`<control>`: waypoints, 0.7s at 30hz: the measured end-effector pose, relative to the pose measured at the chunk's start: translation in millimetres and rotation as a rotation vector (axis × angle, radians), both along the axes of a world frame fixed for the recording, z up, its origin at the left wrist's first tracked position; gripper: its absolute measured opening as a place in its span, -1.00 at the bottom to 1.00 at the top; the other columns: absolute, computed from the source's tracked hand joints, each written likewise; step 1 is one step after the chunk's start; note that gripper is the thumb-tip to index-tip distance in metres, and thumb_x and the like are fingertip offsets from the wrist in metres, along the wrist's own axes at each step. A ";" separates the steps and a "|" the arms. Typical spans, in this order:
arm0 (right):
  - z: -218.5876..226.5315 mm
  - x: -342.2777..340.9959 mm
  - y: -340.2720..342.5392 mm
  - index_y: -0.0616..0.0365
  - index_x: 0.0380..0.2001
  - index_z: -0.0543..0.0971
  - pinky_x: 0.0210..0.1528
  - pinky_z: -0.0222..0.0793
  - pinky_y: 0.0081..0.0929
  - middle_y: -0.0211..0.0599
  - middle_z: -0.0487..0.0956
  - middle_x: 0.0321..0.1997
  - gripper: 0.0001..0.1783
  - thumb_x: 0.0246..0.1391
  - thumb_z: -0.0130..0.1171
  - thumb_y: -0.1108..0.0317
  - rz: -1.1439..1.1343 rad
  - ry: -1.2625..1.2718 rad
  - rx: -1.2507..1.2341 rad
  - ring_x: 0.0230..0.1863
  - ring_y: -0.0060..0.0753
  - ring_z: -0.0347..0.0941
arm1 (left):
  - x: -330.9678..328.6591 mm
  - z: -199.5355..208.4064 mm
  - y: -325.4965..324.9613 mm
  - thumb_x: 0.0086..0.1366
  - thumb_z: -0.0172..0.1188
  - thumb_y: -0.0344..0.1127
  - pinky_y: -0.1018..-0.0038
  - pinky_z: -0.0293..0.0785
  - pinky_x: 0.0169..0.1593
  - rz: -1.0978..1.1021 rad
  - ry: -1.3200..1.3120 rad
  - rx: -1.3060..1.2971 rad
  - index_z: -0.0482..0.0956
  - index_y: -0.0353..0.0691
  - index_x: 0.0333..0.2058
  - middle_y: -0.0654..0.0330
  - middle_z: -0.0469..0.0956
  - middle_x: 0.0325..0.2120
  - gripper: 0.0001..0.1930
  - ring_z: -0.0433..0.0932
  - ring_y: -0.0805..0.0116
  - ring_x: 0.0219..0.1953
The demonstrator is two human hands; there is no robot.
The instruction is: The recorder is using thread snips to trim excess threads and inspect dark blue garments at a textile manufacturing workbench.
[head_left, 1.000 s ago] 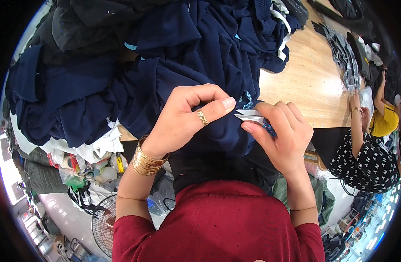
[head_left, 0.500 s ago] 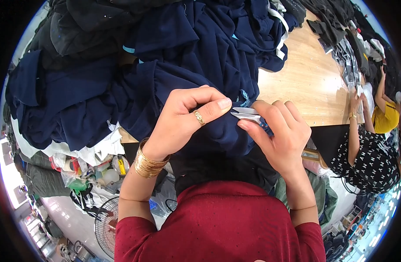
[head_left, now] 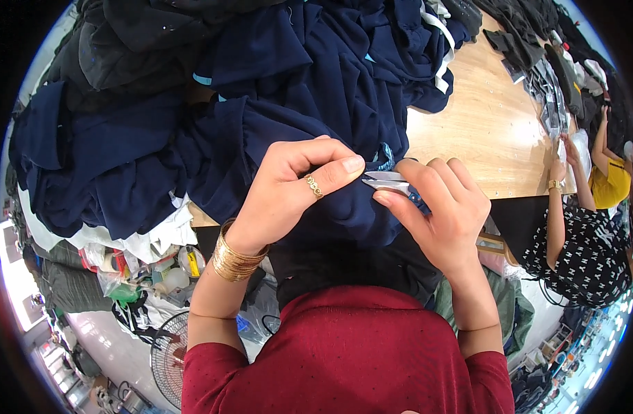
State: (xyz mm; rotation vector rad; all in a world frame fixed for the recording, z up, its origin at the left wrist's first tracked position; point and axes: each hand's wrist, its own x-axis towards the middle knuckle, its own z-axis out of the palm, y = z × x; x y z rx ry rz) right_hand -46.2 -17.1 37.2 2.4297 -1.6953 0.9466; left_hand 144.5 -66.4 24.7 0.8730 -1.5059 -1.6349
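Observation:
My right hand (head_left: 446,210) is closed around a pair of thread snips (head_left: 389,181), whose metal blades point left. Just beyond the blade tips, my left hand (head_left: 303,183) pinches the navy garment (head_left: 344,114) between thumb and forefinger. Whether a thread is also in that pinch is too small to tell. A patterned blue strip (head_left: 384,157) shows on the cloth right behind the blades. The garment drapes over the table's near edge toward my lap.
More navy cloth (head_left: 116,152) and a black fabric heap (head_left: 151,45) lie left and behind. The wooden table (head_left: 478,127) extends right, where two people (head_left: 571,248) handle dark garments. A fan (head_left: 168,359) stands low at left, near bagged items (head_left: 127,276).
The snips' blades have come closer together and slightly left toward my left fingertips. My left hand has stayed almost still. The nearby person's hands at right have shifted.

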 end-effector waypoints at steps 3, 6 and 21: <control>1.6 1.7 0.3 0.11 -0.45 0.53 -0.59 0.15 -0.50 -0.43 0.36 -0.64 -0.69 -0.30 0.38 0.24 0.022 -0.068 0.032 -0.61 -0.42 0.25 | -0.1 -0.5 -0.2 0.22 0.12 -0.40 0.66 0.24 -0.33 -0.003 0.019 0.001 0.55 -0.42 -0.38 0.33 0.46 -0.54 -0.84 0.34 0.63 -0.44; 0.3 1.0 0.0 0.11 -0.46 0.53 -0.58 0.16 -0.50 -0.42 0.37 -0.64 -0.70 -0.29 0.38 0.25 0.021 -0.077 0.042 -0.61 -0.42 0.26 | 0.1 -1.0 -0.7 0.22 0.12 -0.41 0.66 0.24 -0.33 -0.009 0.026 0.001 0.55 -0.42 -0.38 0.32 0.45 -0.54 -0.84 0.33 0.63 -0.45; -3.7 -11.6 -3.6 0.17 -0.25 0.52 -0.40 0.27 -0.62 -0.37 0.44 -0.35 -0.52 -0.29 0.41 0.22 0.093 -0.672 0.407 -0.42 -0.55 0.31 | 0.0 -1.0 -0.5 0.21 0.13 -0.41 0.67 0.26 -0.31 0.010 0.016 -0.024 0.54 -0.42 -0.40 0.32 0.46 -0.54 -0.85 0.35 0.63 -0.43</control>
